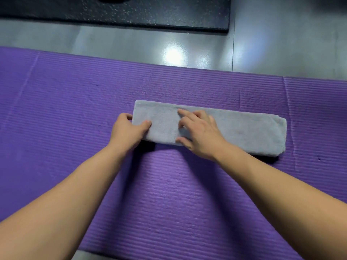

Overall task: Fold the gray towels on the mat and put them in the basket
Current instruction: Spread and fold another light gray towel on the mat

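A gray towel (249,130), folded into a long narrow strip, lies flat across the middle of the purple mat (75,109). My left hand (127,130) grips the strip's left end, thumb on top and fingers curled round the edge. On the strip's middle my right hand (199,132) rests with its fingers spread and pressing down. No basket is in view.
Beyond the mat's far edge lies gray tiled floor (131,44) with a bright light reflection. A black speckled rubber slab (150,14) lies further back. The mat runs out of view left and right; its near edge shows at the bottom.
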Available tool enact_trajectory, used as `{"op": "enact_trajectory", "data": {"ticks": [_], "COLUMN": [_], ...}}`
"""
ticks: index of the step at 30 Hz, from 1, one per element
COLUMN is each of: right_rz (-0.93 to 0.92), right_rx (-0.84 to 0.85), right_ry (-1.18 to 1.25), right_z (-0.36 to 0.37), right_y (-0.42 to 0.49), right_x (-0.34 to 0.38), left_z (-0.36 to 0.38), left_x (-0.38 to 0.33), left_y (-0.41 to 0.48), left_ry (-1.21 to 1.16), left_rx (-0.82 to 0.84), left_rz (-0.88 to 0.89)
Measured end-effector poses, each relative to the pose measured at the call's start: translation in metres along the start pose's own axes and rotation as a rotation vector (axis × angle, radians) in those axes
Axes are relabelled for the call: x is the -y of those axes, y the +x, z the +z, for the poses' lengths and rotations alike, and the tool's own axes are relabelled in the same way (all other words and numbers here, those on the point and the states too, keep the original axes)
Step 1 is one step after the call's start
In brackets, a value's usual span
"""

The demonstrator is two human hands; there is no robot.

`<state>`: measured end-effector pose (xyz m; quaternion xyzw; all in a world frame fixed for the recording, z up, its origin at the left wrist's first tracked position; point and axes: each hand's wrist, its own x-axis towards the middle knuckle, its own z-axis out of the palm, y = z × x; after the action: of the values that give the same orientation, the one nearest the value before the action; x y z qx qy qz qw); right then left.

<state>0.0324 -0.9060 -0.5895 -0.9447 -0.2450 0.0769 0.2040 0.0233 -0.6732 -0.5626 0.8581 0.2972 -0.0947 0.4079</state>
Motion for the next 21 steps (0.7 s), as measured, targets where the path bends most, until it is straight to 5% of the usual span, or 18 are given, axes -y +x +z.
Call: {"op": "enact_trajectory", "data": {"ticks": [3, 6, 10, 12, 16, 21], "right_rz": [0.012, 0.069, 0.358, 0.519, 0.56, 0.572], "right_rx": [-0.018, 0.042, -0.024, -0.112, -0.19, -0.301], "right_ry": [0.045, 0.156, 1.017, 1.317, 1.353, 1.105], "right_z": [-0.002, -0.005, -0.032, -0.053, -0.07, -0.057], "right_y": [-0.001, 0.001, 0.0, -0.01, -0.039, -0.062], "right_x": [0.0, -0.003, 0.0, -0.002, -0.01, -0.031], "left_z": [0.001, 0.004, 0.021, 0.036, 0.067, 0.101], "left_x": [-0.005, -0.02, -0.037, -0.037, -0.036, -0.048], "left_y": [-0.01, -0.03, -0.065, -0.077, -0.095, -0.119], "left_ry": [-0.319, -0.421, -0.506, -0.344, 0.081, 0.203], "left_rx": [0.115, 0.06, 0.228, 0.337, 0.379, 0.494], "left_rz": [-0.03, 0.177, 0.46, 0.633, 0.819, 0.841]}}
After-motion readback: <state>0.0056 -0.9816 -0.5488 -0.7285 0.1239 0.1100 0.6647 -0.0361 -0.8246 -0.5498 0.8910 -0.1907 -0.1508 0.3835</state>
